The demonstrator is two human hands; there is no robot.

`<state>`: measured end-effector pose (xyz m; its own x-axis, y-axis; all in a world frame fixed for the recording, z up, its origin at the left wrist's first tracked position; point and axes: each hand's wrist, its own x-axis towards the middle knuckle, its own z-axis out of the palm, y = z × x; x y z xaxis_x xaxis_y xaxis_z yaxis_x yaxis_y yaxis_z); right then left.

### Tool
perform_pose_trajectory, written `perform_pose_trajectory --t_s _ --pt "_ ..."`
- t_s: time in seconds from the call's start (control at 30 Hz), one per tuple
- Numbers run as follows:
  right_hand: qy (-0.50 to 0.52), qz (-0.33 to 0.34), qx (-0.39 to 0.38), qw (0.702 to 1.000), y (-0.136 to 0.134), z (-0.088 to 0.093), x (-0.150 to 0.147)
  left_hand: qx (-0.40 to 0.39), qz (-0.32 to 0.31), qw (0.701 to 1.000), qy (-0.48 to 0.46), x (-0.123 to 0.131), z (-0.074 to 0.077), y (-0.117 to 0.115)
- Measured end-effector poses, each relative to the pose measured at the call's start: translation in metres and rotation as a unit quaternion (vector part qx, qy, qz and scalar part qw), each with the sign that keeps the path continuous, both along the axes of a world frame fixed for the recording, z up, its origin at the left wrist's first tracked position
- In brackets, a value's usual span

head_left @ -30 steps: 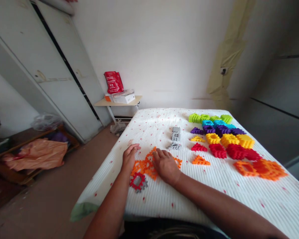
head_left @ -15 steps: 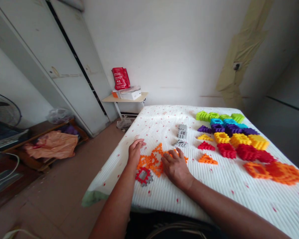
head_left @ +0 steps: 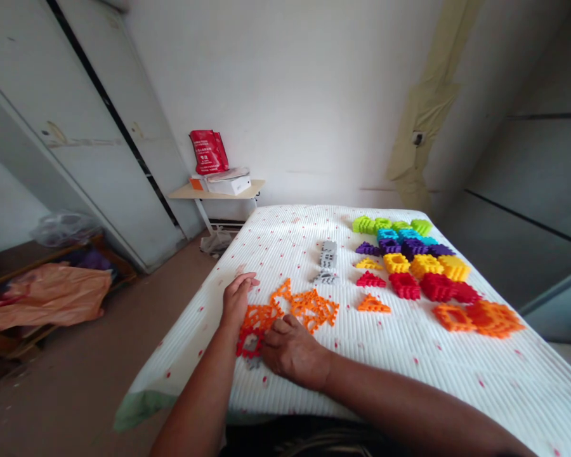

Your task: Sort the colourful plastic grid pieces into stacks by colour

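My left hand (head_left: pixel 238 299) hovers or rests beside the left end of the loose orange triangular building pieces (head_left: pixel 314 308), its fingers stretched out and holding nothing I can see. My right hand (head_left: pixel 292 351) has its fingers curled down at the right edge of a red square frame piece (head_left: pixel 248 346); what lies under the fingertips is hidden. A grey toothed piece (head_left: pixel 253 364) pokes out below the red one. Beyond the hands, a grey triangular piece (head_left: pixel 324 277) lies in front of a row of grey blocks (head_left: pixel 328 254).
Right of the hands, interlocking pieces lie grouped by colour: orange (head_left: pixel 476 317), red (head_left: pixel 404 285), yellow (head_left: pixel 426 265), purple (head_left: pixel 413 247), blue (head_left: pixel 387 234) and green (head_left: pixel 383 223). A white quilted cover (head_left: pixel 285 247) lies beneath everything. A small table (head_left: pixel 214 192) stands behind.
My right hand has moved from the orange triangles back and left to the red piece, uncovering the triangles. My left hand stays beside the pile. The camera view has turned rightward.
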<state>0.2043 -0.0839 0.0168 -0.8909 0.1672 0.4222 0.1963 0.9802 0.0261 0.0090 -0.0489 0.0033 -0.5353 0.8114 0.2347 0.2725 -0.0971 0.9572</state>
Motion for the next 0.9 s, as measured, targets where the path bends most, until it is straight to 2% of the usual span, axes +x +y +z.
perform_pose_trajectory --t_s 0.1,0.27,0.4,0.5,0.63,0.7,0.77,0.9 --pt "-0.006 -0.011 0.010 1.000 0.001 0.000 0.000 -0.004 -0.002 1.000 0.000 0.000 0.001 0.000" --pt "0.005 0.026 0.025 0.999 0.001 0.008 0.005 -0.004 0.002 1.000 -0.007 0.001 0.003 0.000" --pt "0.052 0.014 -0.037 0.998 0.007 0.016 0.012 -0.007 0.002 1.000 -0.010 0.001 0.005 0.000" --pt "0.098 -0.031 -0.135 0.985 0.019 0.024 0.025 -0.012 0.005 1.000 -0.017 0.001 0.004 0.000" --pt "0.169 -0.097 -0.279 0.940 0.041 0.028 0.050 -0.009 0.005 1.000 -0.022 0.001 0.002 0.000" --pt "0.168 -0.122 -0.319 0.925 0.052 0.026 0.061 -0.004 0.002 1.000 -0.019 0.001 0.002 -0.001" --pt "0.137 -0.162 -0.316 0.925 0.059 0.023 0.068 -0.002 -0.001 1.000 -0.017 0.001 0.001 -0.001" --pt "0.035 -0.268 -0.227 0.936 0.062 0.023 0.070 0.000 -0.004 1.000 -0.014 0.000 0.001 -0.001"
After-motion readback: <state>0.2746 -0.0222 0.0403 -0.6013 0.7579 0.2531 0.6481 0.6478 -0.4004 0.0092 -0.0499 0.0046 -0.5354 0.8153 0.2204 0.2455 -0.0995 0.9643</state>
